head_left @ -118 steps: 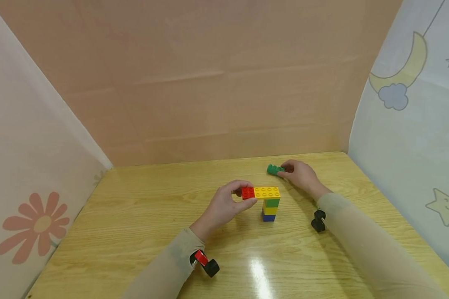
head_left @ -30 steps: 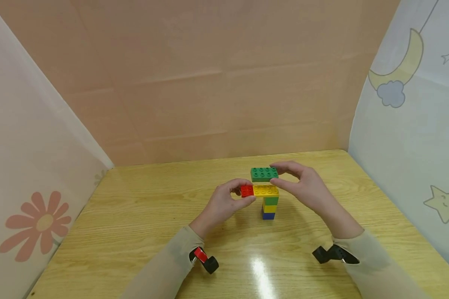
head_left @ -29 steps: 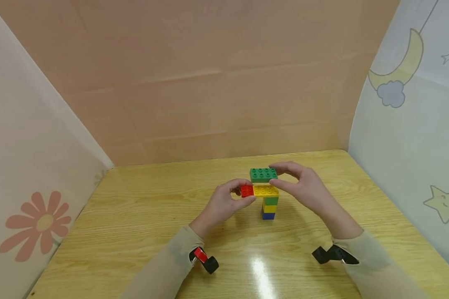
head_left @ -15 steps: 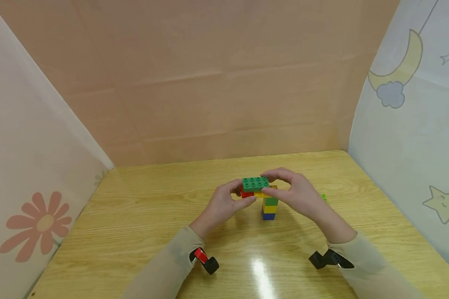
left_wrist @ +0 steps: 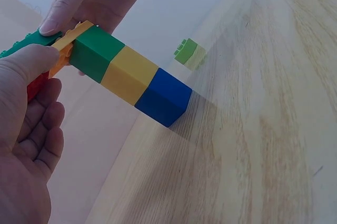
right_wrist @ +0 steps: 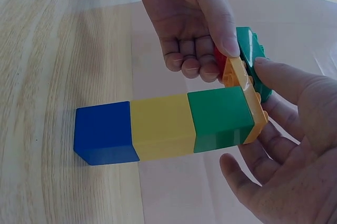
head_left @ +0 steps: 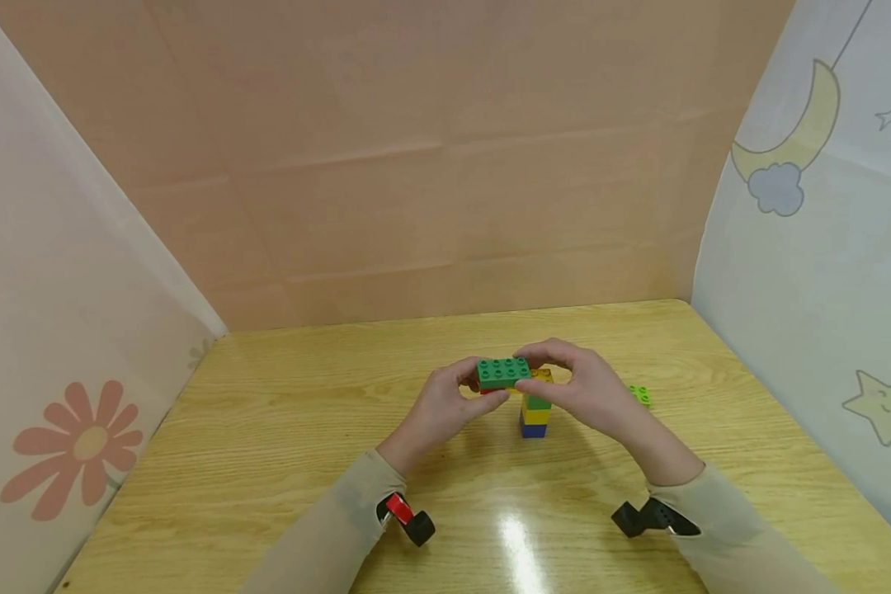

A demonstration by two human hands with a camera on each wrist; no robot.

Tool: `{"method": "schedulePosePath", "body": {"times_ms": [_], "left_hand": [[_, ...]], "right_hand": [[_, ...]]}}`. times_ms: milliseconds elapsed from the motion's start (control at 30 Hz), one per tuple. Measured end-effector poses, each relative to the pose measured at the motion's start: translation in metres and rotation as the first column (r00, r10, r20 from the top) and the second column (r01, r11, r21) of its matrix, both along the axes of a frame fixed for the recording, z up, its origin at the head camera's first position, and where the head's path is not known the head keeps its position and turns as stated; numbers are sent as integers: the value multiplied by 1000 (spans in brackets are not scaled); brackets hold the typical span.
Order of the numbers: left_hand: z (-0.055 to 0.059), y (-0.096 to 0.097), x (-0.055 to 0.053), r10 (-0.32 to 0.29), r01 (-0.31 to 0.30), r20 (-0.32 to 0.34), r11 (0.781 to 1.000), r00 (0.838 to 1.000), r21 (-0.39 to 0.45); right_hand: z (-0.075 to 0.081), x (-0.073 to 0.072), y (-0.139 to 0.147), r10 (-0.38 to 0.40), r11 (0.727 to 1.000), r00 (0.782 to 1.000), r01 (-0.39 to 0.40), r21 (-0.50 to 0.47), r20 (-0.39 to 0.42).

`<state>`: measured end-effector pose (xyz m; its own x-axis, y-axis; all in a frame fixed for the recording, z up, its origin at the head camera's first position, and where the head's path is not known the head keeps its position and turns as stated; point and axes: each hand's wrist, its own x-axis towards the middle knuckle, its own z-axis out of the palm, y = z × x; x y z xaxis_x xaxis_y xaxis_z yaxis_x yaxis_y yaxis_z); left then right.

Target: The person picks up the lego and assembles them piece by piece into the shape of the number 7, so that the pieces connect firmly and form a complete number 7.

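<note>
A tower of a blue brick (right_wrist: 105, 133), a yellow brick (right_wrist: 163, 128) and a green square brick (right_wrist: 220, 119) stands upright on the table. Across its top lies a thin yellow plate (right_wrist: 245, 97), which juts out to the left. My left hand (head_left: 440, 408) pinches the red brick (right_wrist: 219, 60) at the jutting end, between thumb and fingers. With thumb and fingers my right hand (head_left: 590, 392) grips a long green brick (head_left: 502, 374), which sits over the red brick and part of the plate. Whether its studs are fully seated I cannot tell.
A light green brick (head_left: 640, 396) lies on the wooden table (head_left: 304, 412), just beyond the right wrist. Printed cloth walls (head_left: 445, 206) close off the back and both sides. Each wrist wears a black camera (head_left: 419, 528).
My right hand has picked up the long green brick from the table's back, carried it left and lowered it onto the red brick and plate. The left hand has kept its hold.
</note>
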<state>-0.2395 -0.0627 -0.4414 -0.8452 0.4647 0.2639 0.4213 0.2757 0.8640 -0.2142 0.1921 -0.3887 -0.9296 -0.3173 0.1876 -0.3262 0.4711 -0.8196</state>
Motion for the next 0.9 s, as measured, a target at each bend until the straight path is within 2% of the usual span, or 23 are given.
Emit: {"method": "schedulePosePath", "body": {"times_ms": [367, 900], "left_hand": [[0, 0, 0, 1, -1, 5, 1000, 1000, 9], [1, 1, 1, -8, 8, 1, 1000, 1000, 5]], "right_hand": [[2, 2, 1, -7, 1000, 1000, 7, 19, 24], [1, 0, 1, -35, 996, 999, 35, 77, -3]]}}
